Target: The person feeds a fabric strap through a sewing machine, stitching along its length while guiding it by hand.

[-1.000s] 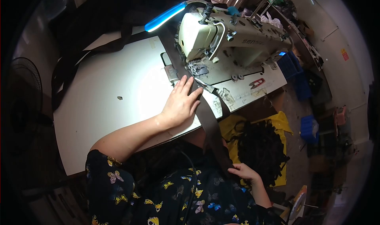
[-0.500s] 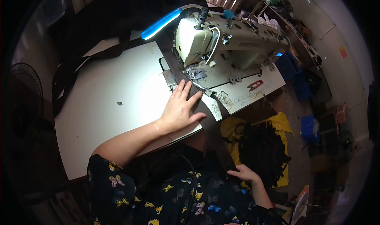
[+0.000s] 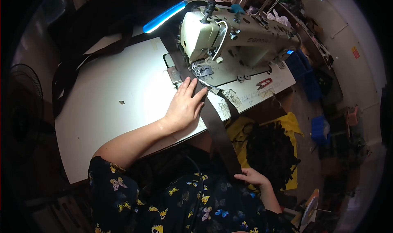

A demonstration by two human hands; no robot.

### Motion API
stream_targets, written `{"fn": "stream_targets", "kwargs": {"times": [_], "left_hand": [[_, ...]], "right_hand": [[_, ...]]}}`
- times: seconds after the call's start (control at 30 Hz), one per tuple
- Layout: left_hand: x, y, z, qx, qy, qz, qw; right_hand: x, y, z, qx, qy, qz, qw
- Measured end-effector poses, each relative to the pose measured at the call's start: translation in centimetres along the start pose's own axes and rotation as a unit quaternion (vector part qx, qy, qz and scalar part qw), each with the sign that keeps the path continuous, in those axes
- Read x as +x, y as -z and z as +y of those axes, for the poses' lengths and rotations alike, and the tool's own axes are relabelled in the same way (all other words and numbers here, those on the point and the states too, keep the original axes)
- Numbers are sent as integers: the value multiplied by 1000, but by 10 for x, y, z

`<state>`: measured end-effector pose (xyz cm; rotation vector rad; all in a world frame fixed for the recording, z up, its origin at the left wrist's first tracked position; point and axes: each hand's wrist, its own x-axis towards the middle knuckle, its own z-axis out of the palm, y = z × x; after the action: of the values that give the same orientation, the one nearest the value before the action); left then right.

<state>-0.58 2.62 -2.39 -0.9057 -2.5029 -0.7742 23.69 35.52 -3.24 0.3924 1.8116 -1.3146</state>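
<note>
1. Far left: black wire-cage fan [image 3: 30, 83], just beyond the white tabletop [image 3: 110, 122].
2. On the tabletop: left hand [image 3: 182, 110], palm down, forearm reaching in from the lower left. Fingers open, extended and slightly parted, lying on the long dark brown fabric strip [image 3: 217, 124], close to the metal presser foot [image 3: 202, 70]. Thumb drawn in near the forefinger, after being spread wide across the strip half a second earlier.
3. Behind the left hand: cream metal sewing machine [image 3: 241, 36], with the strip running beside the presser foot, then over the table's front edge.
4. Below the table: crumpled yellow sheet [image 3: 292, 124], holding a heap of dark fabric strips [image 3: 270, 155].
5. Beside the heap: right hand [image 3: 253, 177], at the strip's lower end, thumb extended, other fingers partly hidden; cannot tell whether gripping. Nearly unchanged in pose.
6. Farther right: large blue plastic bins [image 3: 299, 65], contents unclear; small blue plastic basket [image 3: 319, 131], with something pale and translucent inside.
</note>
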Motion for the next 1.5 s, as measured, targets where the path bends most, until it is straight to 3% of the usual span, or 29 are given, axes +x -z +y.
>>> {"fn": "stream_targets", "kwargs": {"times": [0.13,0.27,0.33,0.37,0.47,0.53,0.67,0.73,0.77,0.83,0.87,0.93,0.97,1.03,1.07,1.27,1.33,1.43,1.5], "left_hand": [[2,15,11,-25,13,-10,1000],[1,7,4,-4,8,-23,1000],[1,4,1,3,3,-21,1000],[1,4,1,9,-1,-19,1000],[2,18,14,-20,14,-19,1000],[3,16,12,-22,13,-16,1000],[1,3,2,8,-2,-9,1000],[2,8,6,-7,2,-5,1000],[3,15,11,-12,5,-9,1000],[2,17,13,-18,10,-13,1000],[1,15,10,-20,8,-8,1000],[0,6,4,-22,5,-5,1000],[0,1,0,0,-5,-5,1000],[0,2,0,23,-14,-4,1000],[1,6,3,-4,-4,-4,1000],[1,11,8,-25,9,-4,1000],[0,6,5,-19,9,-7,1000],[-1,4,3,-11,1,3,1000],[0,6,5,-16,4,2,1000]], "right_hand": [[10,5,15,0,-6,13,1000],[-1,-5,-18,-33,-12,13,999],[5,-1,-6,94,-15,6,995],[5,-4,-6,95,-15,6,995],[4,-9,-9,5,52,39,998],[5,-5,-9,35,-5,-7,999],[6,-8,-12,93,-19,27,995],[9,-5,-11,-108,-38,41,993],[9,-5,-11,-109,-38,41,992],[8,-7,-10,67,-34,21,997],[9,-8,-10,66,-35,20,997],[14,-10,-7,-73,87,45,993],[15,-11,-6,-73,86,45,993],[18,-12,-3,92,46,-8,995],[22,-10,3,91,44,-9,995],[16,-16,-15,-53,79,-5,995],[7,-21,-34,-108,-76,32,991],[19,-1,36,-2,-1,20,1000],[14,9,65,-10,-28,42,999]]}}
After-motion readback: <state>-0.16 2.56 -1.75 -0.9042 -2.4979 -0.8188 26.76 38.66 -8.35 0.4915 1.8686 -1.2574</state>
